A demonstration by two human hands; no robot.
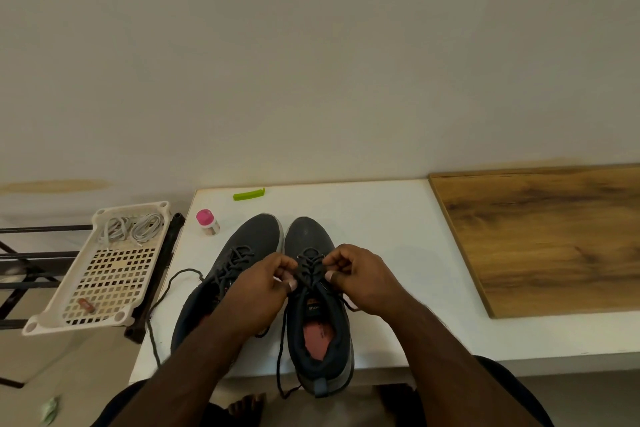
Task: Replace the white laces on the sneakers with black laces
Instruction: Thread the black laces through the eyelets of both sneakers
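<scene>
White tabletop (381, 218) against a plain pale wall carries a pair of dark sneakers side by side, toes pointing away from the person. Both hands meet over the right sneaker (317, 305). The left hand (263, 284) has its fingers curled, pinching the black lace (308, 269) at the eyelets; the right hand (360, 277) is curled likewise, pinching the same lace from the other side. Loose lace ends trail down toward the person from under the hands. Just left of the left hand lies the left sneaker (235, 260), laced in black, one lace end looping off the table's edge. Farther left, a perforated white tray (104, 284) holds the coiled white laces (131, 227) at its far end. Beyond the hands stand a pink-capped bottle (207, 222) and a green clip (248, 194).
</scene>
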